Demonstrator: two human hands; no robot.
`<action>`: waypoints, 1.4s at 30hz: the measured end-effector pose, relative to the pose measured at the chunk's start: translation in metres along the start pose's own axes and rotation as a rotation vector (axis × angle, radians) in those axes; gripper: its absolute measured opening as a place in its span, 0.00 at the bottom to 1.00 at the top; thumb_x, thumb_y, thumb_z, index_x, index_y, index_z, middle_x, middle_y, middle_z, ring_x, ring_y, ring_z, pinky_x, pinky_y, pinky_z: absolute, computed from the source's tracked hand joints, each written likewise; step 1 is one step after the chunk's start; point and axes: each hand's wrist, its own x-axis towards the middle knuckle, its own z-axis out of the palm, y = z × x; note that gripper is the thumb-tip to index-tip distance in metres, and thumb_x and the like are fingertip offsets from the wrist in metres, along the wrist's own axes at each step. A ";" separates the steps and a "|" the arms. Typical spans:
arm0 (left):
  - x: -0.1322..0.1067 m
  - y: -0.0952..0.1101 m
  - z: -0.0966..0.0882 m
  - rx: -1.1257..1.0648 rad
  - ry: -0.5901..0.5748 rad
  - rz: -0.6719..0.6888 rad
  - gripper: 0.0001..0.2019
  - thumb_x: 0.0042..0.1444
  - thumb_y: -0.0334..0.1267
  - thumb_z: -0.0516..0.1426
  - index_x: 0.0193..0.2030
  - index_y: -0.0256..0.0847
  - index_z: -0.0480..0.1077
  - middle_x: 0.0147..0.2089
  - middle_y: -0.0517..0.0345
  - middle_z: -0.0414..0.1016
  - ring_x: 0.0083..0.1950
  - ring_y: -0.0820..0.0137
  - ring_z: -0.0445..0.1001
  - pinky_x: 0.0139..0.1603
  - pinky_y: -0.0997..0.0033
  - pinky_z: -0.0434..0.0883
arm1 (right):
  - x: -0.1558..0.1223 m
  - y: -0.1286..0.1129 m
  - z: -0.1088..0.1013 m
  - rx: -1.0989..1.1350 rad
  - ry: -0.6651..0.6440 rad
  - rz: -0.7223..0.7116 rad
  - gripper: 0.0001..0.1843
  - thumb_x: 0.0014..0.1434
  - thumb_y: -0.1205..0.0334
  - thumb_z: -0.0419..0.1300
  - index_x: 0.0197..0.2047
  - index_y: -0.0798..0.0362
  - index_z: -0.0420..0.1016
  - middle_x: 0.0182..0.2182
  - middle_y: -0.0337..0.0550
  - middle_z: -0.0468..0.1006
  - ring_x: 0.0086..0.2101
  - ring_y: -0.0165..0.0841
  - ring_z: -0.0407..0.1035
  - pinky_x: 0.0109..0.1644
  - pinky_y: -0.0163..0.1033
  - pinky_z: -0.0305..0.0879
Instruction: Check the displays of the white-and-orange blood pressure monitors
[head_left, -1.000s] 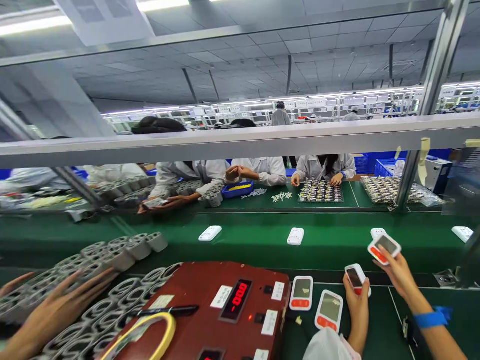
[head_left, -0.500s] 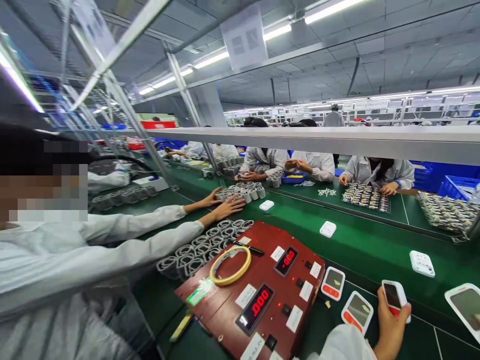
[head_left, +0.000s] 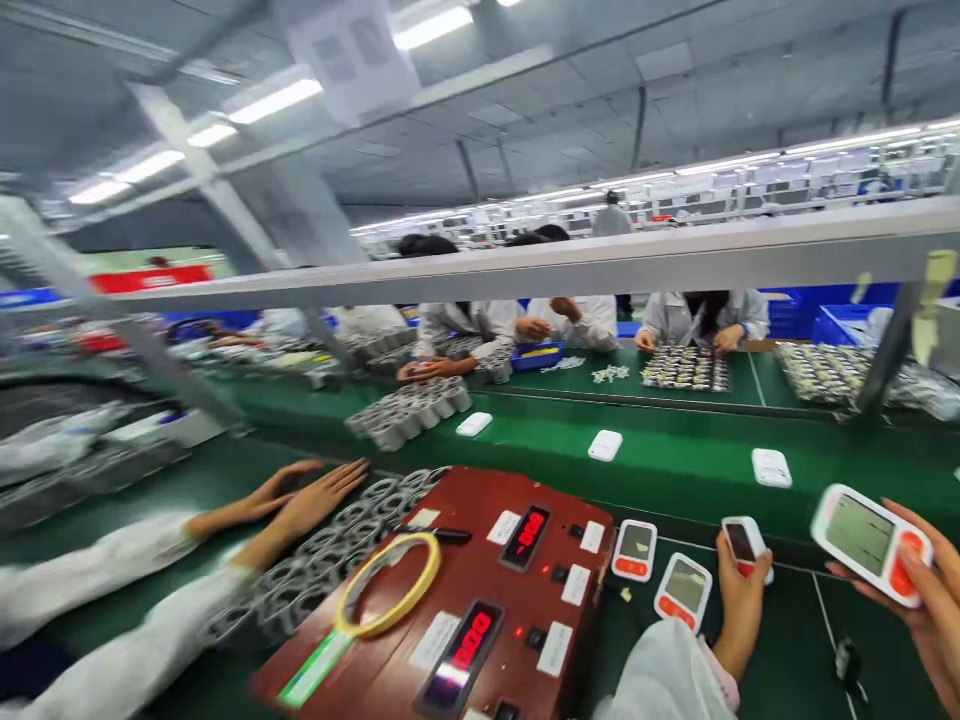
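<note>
- Left hand grips a small white device upright; right hand pinches a larger monitor.
- Held by its edge above the tabletop, that monitor could slip.

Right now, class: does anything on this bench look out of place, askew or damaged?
Little stands out. A yellow tape roll lies loose on the red tester box. The left hand and right hand each hold a white device; nothing looks spilled or damaged.
</note>
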 end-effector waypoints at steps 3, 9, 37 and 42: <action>0.005 -0.003 -0.002 0.062 -0.039 0.016 0.28 0.42 0.47 0.66 0.49 0.39 0.66 0.47 0.48 0.74 0.52 0.60 0.72 0.55 0.64 0.65 | -0.007 -0.015 0.010 0.105 0.014 -0.013 0.42 0.48 0.40 0.65 0.63 0.42 0.60 0.52 0.50 0.72 0.41 0.49 0.74 0.38 0.47 0.77; 0.013 -0.019 -0.006 0.074 -0.039 0.021 0.33 0.41 0.53 0.66 0.51 0.40 0.64 0.45 0.50 0.75 0.45 0.64 0.75 0.46 0.68 0.69 | -0.010 -0.014 0.009 0.134 -0.045 -0.055 0.33 0.54 0.43 0.63 0.60 0.45 0.64 0.51 0.48 0.73 0.41 0.44 0.74 0.33 0.38 0.75; 0.005 -0.004 -0.007 0.117 -0.081 0.003 0.29 0.43 0.49 0.66 0.50 0.40 0.66 0.47 0.51 0.74 0.49 0.63 0.74 0.52 0.65 0.67 | -0.017 -0.025 0.021 0.101 -0.112 -0.032 0.32 0.57 0.45 0.61 0.62 0.44 0.62 0.51 0.47 0.72 0.38 0.40 0.73 0.28 0.34 0.73; 0.003 -0.001 -0.003 0.071 -0.078 -0.029 0.27 0.43 0.47 0.66 0.49 0.41 0.66 0.44 0.53 0.74 0.45 0.65 0.74 0.48 0.67 0.68 | -0.016 -0.021 -0.009 -0.034 -0.079 -0.067 0.30 0.57 0.46 0.61 0.61 0.43 0.64 0.54 0.44 0.71 0.43 0.41 0.72 0.34 0.35 0.74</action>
